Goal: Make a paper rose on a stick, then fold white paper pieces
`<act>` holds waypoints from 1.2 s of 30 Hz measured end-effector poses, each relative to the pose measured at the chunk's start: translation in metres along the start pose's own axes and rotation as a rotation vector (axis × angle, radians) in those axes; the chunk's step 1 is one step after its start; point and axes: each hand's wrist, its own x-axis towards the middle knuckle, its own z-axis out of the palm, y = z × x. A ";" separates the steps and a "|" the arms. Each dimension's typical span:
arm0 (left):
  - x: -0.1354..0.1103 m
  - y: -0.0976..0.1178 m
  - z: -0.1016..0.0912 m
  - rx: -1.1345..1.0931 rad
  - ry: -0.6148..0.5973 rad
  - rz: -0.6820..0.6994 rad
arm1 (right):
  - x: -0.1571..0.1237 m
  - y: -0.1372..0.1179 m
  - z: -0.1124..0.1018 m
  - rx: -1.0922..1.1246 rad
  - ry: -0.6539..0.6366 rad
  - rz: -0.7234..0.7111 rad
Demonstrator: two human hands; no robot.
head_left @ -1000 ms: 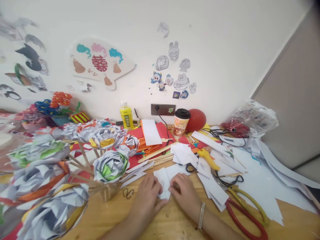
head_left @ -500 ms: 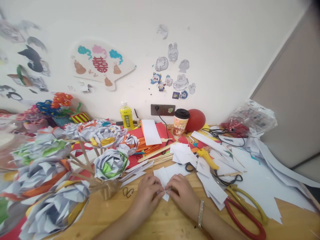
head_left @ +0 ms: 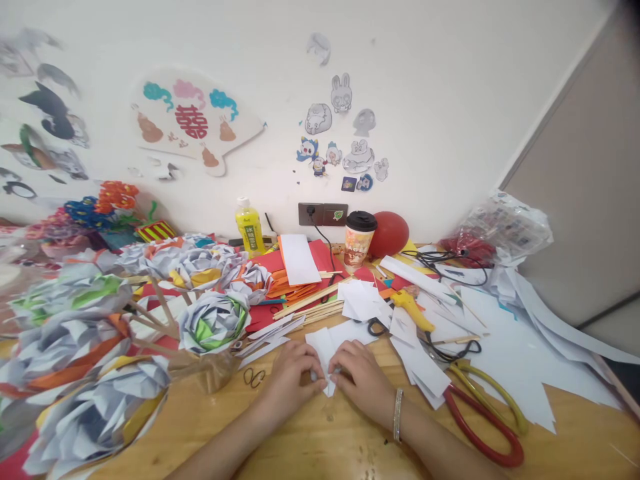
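Note:
At the front middle of the table, a small sheet of white paper (head_left: 321,345) is pinched in both my hands. My left hand (head_left: 299,377) has its fingers closed on the paper's left edge, and my right hand (head_left: 361,377) grips the right edge, wearing a bracelet at the wrist. Between the fingertips the paper's near corner points toward me, seemingly folded. Just behind it lies another white sheet (head_left: 353,331). A small pair of dark wire loops (head_left: 254,378) rests left of my left hand.
Paper flowers (head_left: 215,323) crowd the left. Wooden sticks (head_left: 320,310), a yellow glue gun (head_left: 413,311) and cut white papers (head_left: 420,367) lie behind and right. Large red-and-yellow-handled scissors (head_left: 483,423) are at right. A lidded cup (head_left: 359,241) and a drink bottle (head_left: 250,228) stand by the wall.
My hands stay on the paper with only slight finger movement, the fingertips a little further apart. The whole view has shifted slightly.

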 end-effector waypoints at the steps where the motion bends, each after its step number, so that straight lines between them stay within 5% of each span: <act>1: 0.000 0.002 0.001 0.008 0.010 -0.011 | 0.000 0.000 0.000 -0.001 0.003 -0.003; 7: 0.000 0.008 0.003 0.052 0.086 -0.057 | 0.000 -0.004 -0.002 0.003 0.001 0.004; 28: -0.001 0.009 0.004 0.050 0.069 -0.091 | 0.000 -0.006 0.005 0.005 0.033 0.077; 36: -0.001 0.008 0.006 0.094 0.066 -0.087 | 0.000 -0.006 -0.004 0.051 -0.069 0.079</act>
